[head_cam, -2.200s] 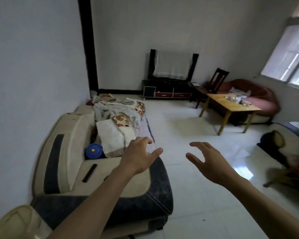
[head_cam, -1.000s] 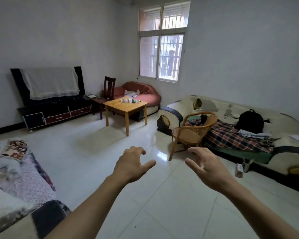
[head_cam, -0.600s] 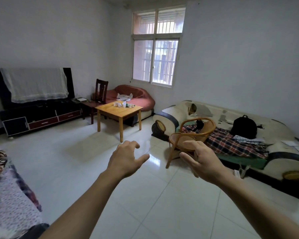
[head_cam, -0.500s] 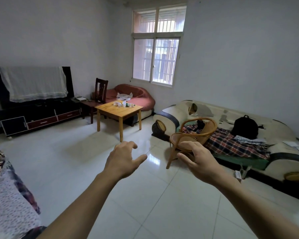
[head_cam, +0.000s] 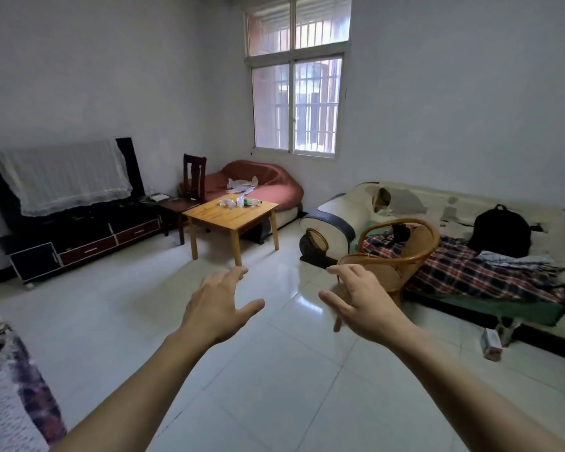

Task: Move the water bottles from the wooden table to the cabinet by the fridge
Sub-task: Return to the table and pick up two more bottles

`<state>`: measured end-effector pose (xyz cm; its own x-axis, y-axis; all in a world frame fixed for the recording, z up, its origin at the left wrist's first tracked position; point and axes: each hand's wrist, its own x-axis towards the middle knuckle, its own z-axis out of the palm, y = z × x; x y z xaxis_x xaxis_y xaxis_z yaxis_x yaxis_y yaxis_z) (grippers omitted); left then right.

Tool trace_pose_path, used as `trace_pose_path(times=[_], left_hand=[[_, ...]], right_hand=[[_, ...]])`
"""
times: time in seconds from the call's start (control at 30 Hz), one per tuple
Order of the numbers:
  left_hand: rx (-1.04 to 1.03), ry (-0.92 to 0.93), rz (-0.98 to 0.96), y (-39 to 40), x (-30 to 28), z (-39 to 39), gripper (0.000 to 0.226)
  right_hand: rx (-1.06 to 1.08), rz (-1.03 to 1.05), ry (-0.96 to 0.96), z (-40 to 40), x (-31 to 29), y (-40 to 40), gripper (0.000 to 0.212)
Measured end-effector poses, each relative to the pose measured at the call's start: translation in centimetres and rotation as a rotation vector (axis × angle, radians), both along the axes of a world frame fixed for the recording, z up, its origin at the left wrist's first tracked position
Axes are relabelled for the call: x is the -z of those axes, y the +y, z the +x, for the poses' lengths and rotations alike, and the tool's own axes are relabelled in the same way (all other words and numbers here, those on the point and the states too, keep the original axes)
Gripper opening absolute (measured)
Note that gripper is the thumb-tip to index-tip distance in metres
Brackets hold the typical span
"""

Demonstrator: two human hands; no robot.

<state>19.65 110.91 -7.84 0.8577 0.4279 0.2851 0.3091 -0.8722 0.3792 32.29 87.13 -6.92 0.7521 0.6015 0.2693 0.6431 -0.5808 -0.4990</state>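
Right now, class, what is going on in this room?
A person holds both arms out, left hand and right hand open and carrying nothing. Across the tiled floor, the water bottles lie on the wooden table, untouched. No fridge or cabinet beside one is in view.

Left hand (head_cam: 216, 310) and right hand (head_cam: 366, 307) empty, outstretched, apparently water bottles (head_cam: 248, 201) on wooden table (head_cam: 231, 214)

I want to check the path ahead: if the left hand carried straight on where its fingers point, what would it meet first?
Probably the wooden table: the left hand points at its near leg across bare floor. Depth is hard to judge.
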Motion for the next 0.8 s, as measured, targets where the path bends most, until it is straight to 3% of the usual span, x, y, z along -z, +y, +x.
trace_pose_path(times=[0.4, 0.8], left_hand=[[-0.050, 0.061, 0.110, 5.0, -0.1, 14.2, 0.071], [-0.046, 0.018, 0.025, 19.5, 2.1, 28.2, 0.066]], right_hand=[[-0.022, -0.063, 0.010, 16.0, 0.8, 5.8, 0.062], [-0.017, -0.107, -0.064, 28.7, 0.6, 19.2, 0.059]])
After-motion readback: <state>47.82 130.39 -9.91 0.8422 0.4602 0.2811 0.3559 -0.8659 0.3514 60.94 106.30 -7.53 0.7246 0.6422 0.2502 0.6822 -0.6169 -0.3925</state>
